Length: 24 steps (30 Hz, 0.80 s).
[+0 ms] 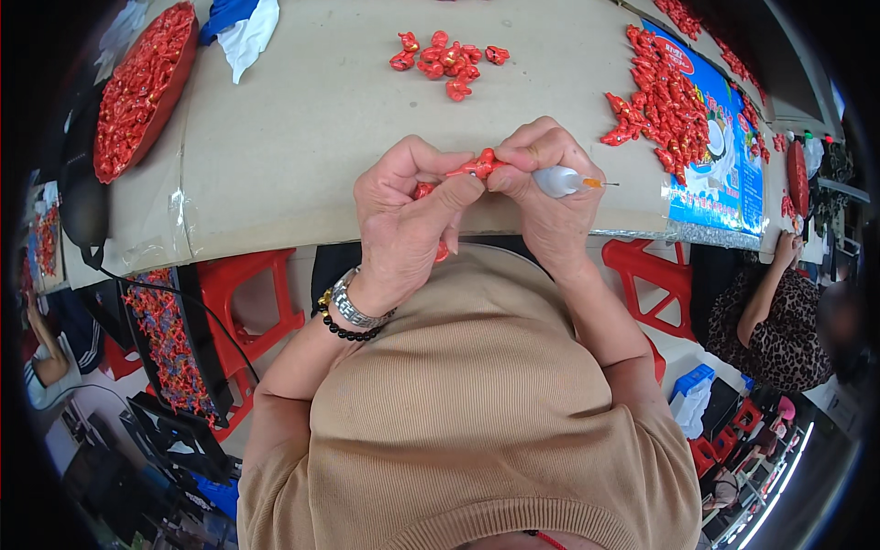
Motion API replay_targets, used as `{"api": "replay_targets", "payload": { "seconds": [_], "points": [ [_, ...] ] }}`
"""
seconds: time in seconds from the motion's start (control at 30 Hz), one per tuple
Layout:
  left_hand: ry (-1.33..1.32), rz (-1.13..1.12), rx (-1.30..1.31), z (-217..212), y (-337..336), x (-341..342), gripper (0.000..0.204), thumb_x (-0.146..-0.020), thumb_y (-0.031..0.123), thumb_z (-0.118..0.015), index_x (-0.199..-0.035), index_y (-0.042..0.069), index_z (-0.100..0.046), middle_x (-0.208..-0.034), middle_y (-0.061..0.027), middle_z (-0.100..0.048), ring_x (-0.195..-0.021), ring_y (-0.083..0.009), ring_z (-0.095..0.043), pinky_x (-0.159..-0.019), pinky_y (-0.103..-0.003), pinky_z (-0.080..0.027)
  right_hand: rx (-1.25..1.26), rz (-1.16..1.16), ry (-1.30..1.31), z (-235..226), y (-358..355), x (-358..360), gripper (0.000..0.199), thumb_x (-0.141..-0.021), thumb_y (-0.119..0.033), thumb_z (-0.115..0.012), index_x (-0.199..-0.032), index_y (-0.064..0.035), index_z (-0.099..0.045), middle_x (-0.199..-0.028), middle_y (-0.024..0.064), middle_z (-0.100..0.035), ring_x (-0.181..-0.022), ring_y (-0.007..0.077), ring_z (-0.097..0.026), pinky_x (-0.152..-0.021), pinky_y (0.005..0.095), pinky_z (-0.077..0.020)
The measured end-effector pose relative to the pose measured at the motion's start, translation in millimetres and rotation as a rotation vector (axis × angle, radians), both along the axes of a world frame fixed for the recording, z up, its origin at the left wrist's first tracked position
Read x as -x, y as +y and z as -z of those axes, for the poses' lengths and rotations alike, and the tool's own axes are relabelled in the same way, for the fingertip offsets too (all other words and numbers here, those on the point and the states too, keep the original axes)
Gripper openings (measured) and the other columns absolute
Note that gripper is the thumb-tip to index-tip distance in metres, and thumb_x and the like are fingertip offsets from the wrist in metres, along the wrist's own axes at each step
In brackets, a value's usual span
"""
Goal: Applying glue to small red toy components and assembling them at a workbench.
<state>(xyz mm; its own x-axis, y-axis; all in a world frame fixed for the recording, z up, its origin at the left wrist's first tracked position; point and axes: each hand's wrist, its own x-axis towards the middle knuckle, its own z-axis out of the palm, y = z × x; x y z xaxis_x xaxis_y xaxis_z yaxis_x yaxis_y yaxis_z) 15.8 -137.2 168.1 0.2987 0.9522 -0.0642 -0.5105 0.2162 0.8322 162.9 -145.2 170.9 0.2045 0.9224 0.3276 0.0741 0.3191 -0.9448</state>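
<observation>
Both hands meet over the near part of the table, pinching one small red figurine between fingertips and thumbs. My left hand has closed fingers, and more red pieces show in its palm. My right hand grips the figurine's other end. Tucked in that same hand is a white squeeze bottle with an orange-based needle tip pointing right. Beyond the hands lies a loose cluster of shiny red figurines with gold spots.
A red tray heaped with figurines stands at far left. More figurines cover a blue printed sheet at right. Red stools stand below the table edge, beside a dark crate of pieces. Another person sits at right.
</observation>
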Motion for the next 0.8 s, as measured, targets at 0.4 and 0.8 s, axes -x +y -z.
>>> {"api": "replay_targets", "payload": {
  "seconds": [0.4, 0.8],
  "points": [
    [0.072, -0.034, 0.104, -11.6, 4.1, -6.6, 0.017, -0.092, 0.014, -0.064, -0.093, -0.001, -0.058, -0.072, -0.0038, -0.061, -0.044, -0.0018, -0.042, -0.035, -0.017, -0.033, -0.004, -0.136, -0.053, 0.6, 14.9, -20.1, 0.021, -0.07, -0.002, -0.079, -0.088, -0.0028, -0.068, -0.075, 0.004, -0.063, -0.074, 0.012, -0.061, -0.066, 0.0254, -0.0487],
    [0.115, -0.017, 0.109, -16.2, 4.5, -5.5, 0.02, -0.093, 0.015, -0.061, -0.102, -0.003, -0.056, -0.077, -0.0046, -0.062, -0.047, -0.0019, -0.043, -0.036, -0.017, -0.034, 0.339, -0.147, 0.179, -14.9, 4.2, -17.3, 0.008, -0.081, -0.002, -0.071, -0.085, 0.0005, -0.065, -0.07, 0.0036, -0.065, -0.056, 0.0067, -0.058, -0.049, 0.0198, -0.0469]
  ]
}}
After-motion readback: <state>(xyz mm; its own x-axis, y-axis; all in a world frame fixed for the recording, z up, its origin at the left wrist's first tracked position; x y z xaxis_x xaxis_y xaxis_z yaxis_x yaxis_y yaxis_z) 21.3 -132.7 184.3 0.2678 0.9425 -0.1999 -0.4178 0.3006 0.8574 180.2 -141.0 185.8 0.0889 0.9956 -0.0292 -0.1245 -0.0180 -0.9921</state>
